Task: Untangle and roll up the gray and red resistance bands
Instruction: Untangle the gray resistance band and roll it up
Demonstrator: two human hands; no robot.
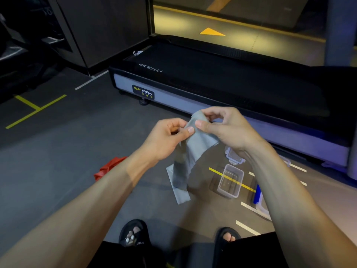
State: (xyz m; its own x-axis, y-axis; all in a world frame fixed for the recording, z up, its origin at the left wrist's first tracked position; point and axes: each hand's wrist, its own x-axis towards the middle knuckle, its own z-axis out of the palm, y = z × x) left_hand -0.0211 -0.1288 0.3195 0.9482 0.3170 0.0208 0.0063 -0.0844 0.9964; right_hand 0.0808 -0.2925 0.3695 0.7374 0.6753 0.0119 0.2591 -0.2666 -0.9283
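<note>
1. The gray band [190, 151] is pinched at its top end by the left hand [166, 138] and right hand [228, 128]; its tail hangs to the floor.
2. The red band [108, 168] is seen on the floor, left.
3. A clear container [229, 180] is set before the treadmill [231, 84].

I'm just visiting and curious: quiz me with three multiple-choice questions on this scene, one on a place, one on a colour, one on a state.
1. Where is the red band?
A. on the floor behind the left forearm
B. in the clear tub
C. on the treadmill

2. What colour is the band held in both hands?
A. red
B. gray
C. blue

3. How is the clear tub?
A. lidded
C. open, no lid on it
B. tipped over

Answers: 1 A, it lies on the floor, partly hidden by the arm. 2 B, the left hand and right hand pinch the gray band. 3 C, its inside shows.
</note>
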